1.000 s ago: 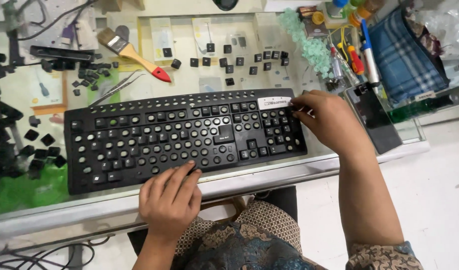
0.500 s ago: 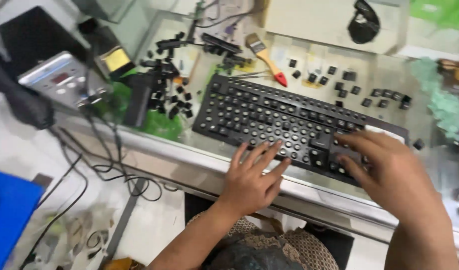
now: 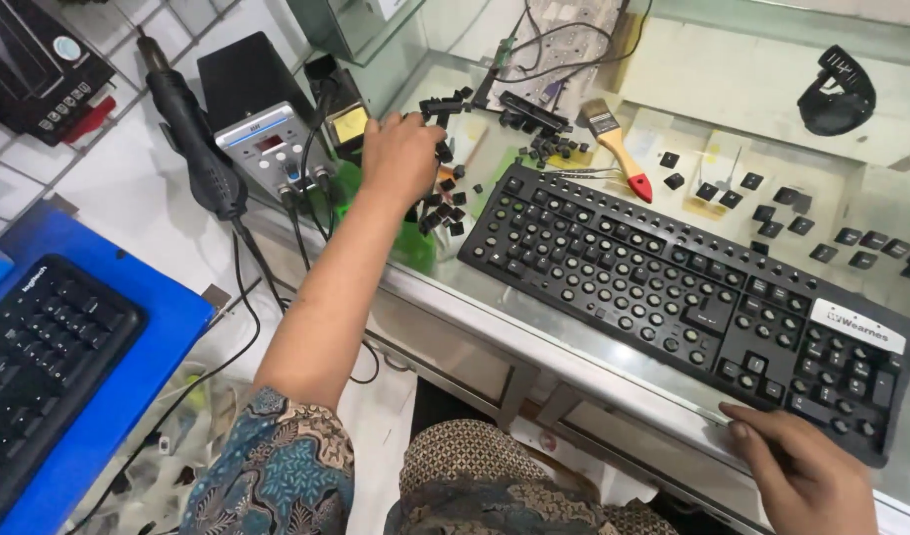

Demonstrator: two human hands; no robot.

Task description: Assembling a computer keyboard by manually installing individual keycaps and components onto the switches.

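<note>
I see black keyboard [image 3: 688,297], many keycaps missing. My left hand [image 3: 400,154] curled over loose keycaps [image 3: 443,203], grip unclear; right hand [image 3: 802,471] open, resting at keyboard's near edge.

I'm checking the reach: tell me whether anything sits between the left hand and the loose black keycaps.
Nothing visible does. The left hand is already over the pile of loose keycaps, left of the keyboard.

left hand [image 3: 400,154] over loose black keycaps [image 3: 443,203] | right hand [image 3: 807,476] touching keyboard [image 3: 673,287] near edge | brush [image 3: 619,149] behind keyboard
</note>
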